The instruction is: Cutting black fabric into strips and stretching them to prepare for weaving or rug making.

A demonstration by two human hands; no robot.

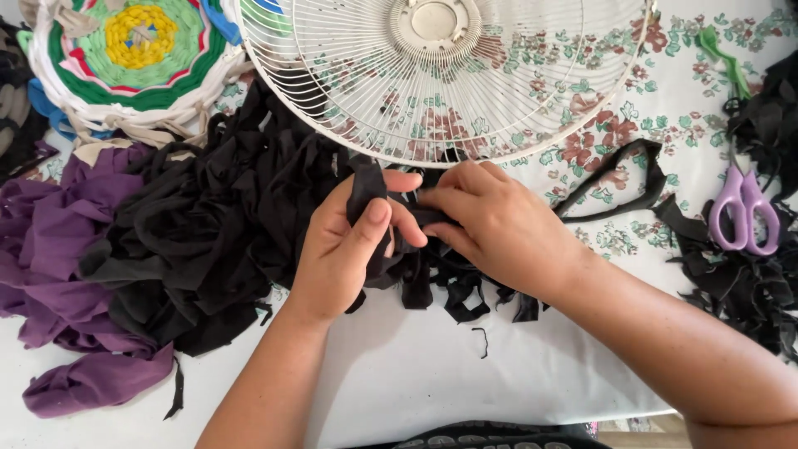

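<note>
My left hand [345,245] pinches a black fabric strip [366,187] between thumb and fingers, just below the rim of a white round fan grille [440,75] that lies flat. My right hand [495,224] grips the same strip from the right, fingers closed on the cloth where it meets the left hand. More black strips [453,291] hang loosely under both hands. The strip's far end is hidden between my fingers.
A big heap of black fabric strips [199,224] lies left, with purple cloth [58,249] beside it. A round woven mat [133,46] sits top left. Purple scissors [744,208] and more black scraps [748,283] lie right on the floral cloth [615,108].
</note>
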